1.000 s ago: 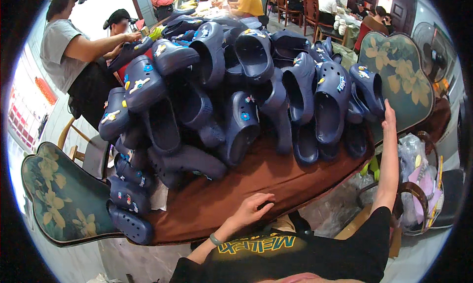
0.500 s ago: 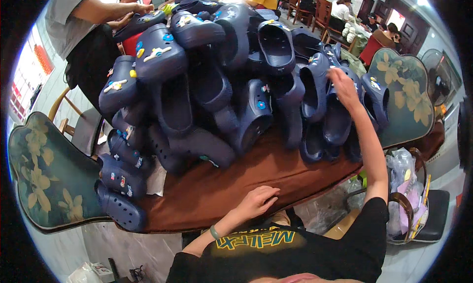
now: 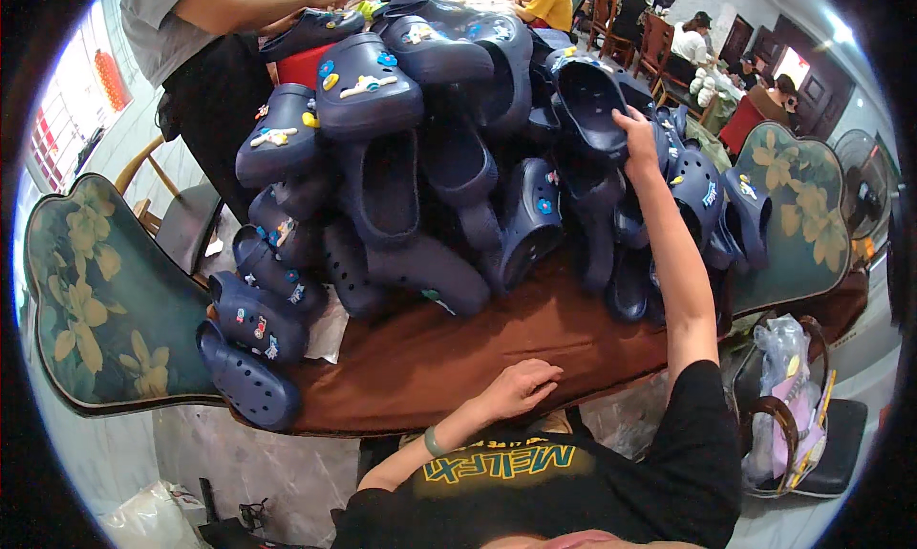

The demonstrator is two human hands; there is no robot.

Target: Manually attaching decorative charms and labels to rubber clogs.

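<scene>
Head view, single frame, items as follows.

Right hand (image 3: 638, 138): arm stretched up and forward over the heap; fingers curled over the rim of a dark blue clog (image 3: 590, 109) lying high in the pile, opening turned toward the camera. Whether the fingers fully clamp it cannot be told; they are in contact with its edge.

Left hand (image 3: 521, 387): resting on the brown table (image 3: 420, 367) near its front edge, fingers loosely bent, holding nothing. Green band on the wrist.

Pile of clogs (image 3: 430, 167): many dark blue foam clogs stacked across the table, most fitted with small coloured charms. Topmost pieces lean against one another; several lie on their sides. A column of clogs (image 3: 253, 320) hangs down the left edge of the table, the lowest one at the table's corner.

Left chair back (image 3: 95, 301): teal, with yellow floral pattern, just beside the column of clogs.

Right chair back (image 3: 798, 205): same teal and yellow pattern, behind the outstretched right arm.

Person in grey shirt (image 3: 181, 14): standing at the far left of the table, a hand on a clog at the top of the heap.

Bag with clear wrapping (image 3: 788, 396): on a seat at lower right, beside the table.

Further people sit at tables in the background, upper right.
</scene>
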